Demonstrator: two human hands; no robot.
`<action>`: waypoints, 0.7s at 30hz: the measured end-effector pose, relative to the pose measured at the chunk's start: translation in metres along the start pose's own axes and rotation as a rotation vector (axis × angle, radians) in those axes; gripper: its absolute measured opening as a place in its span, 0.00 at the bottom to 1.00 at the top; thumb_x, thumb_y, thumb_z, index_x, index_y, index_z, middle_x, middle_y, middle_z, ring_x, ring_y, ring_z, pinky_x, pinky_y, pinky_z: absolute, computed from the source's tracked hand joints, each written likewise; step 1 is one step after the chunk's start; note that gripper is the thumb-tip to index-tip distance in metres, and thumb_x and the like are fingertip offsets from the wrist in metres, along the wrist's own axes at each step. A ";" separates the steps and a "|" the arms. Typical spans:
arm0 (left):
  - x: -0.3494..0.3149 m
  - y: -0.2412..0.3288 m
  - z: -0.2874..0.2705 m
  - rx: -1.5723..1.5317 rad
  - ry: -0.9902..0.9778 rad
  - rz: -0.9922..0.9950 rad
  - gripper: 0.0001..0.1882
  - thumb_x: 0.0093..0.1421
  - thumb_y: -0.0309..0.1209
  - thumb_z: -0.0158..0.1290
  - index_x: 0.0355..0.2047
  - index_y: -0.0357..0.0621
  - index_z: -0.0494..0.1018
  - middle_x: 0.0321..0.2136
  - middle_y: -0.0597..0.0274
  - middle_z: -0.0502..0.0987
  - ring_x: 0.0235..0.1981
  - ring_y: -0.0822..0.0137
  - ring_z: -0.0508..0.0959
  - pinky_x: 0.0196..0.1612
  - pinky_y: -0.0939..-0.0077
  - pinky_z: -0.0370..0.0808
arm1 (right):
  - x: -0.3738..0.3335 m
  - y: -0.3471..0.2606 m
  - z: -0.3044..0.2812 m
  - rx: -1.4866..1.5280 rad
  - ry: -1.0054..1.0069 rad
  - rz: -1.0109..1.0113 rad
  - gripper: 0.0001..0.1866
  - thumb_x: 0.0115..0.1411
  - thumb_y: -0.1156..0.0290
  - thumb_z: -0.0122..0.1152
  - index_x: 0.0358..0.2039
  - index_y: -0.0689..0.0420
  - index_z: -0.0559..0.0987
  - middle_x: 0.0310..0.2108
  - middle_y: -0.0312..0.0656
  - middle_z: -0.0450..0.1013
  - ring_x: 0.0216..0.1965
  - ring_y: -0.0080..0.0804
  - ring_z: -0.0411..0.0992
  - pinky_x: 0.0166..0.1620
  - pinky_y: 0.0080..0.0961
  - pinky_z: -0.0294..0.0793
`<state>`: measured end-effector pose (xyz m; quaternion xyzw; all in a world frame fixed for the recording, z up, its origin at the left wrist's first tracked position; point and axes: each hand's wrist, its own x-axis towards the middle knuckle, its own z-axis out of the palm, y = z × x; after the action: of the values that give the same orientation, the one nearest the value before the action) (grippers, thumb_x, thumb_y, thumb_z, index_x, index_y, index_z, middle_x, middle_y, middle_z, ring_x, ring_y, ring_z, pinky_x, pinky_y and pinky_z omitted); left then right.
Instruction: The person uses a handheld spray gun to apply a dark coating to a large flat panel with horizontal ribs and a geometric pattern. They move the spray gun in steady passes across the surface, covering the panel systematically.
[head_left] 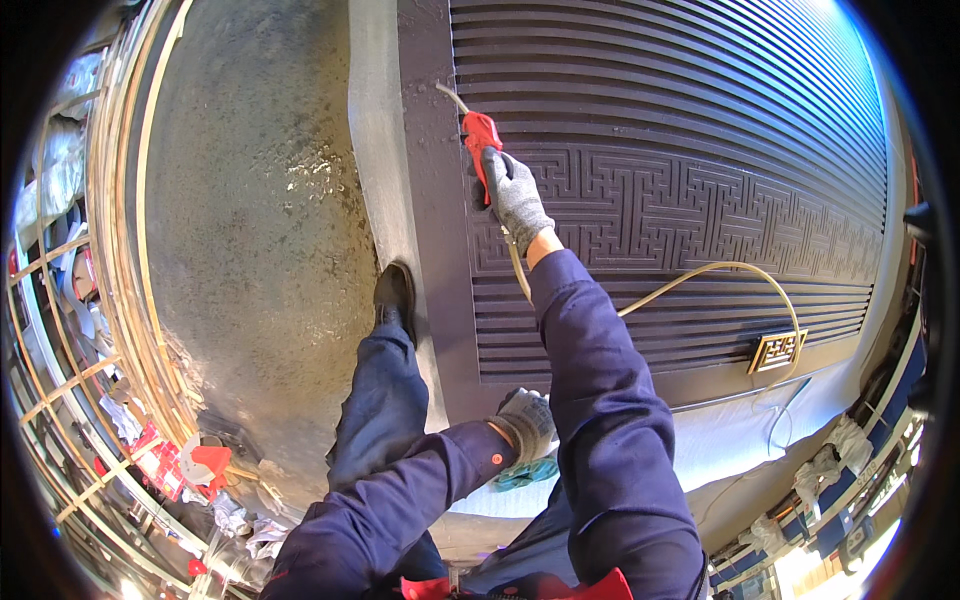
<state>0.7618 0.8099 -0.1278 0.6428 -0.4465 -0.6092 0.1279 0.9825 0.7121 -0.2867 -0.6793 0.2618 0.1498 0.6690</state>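
My right hand (517,197), in a grey glove, is wrapped around a red air blow gun (482,135). The gun's thin bent nozzle points up and left over the smooth border of a large dark panel (440,230). A beige hose (519,268) runs from the gun, passes beneath my right forearm and loops over the panel's slats. Near the panel's lower edge, my gloved left hand (527,424) is closed, its fingers partly hidden. A crumpled green cloth (525,474) bunches out just below it, apparently in its grip. Raised fretwork (660,200) crosses the slatted panel.
A small gold lattice piece (777,352) lies at the panel's lower right, with the hose across it. White sheeting (735,410) shows under the panel. My shoe (394,292) stands beside its left border. Long wooden strips (125,220) and a cluttered rack (60,390) line the left.
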 end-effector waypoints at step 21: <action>0.013 0.005 0.074 0.032 0.229 0.086 0.23 0.66 0.47 0.43 0.54 0.55 0.77 0.51 0.59 0.80 0.54 0.57 0.78 0.54 0.55 0.75 | -0.125 0.074 0.006 0.232 -0.026 0.154 0.19 0.71 0.55 0.49 0.31 0.55 0.78 0.22 0.34 0.71 0.21 0.21 0.67 0.27 0.23 0.67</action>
<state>0.6915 0.8260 -0.1497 0.6903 -0.4658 -0.5186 0.1938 0.8396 0.7400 -0.2794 -0.5731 0.3200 0.1784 0.7331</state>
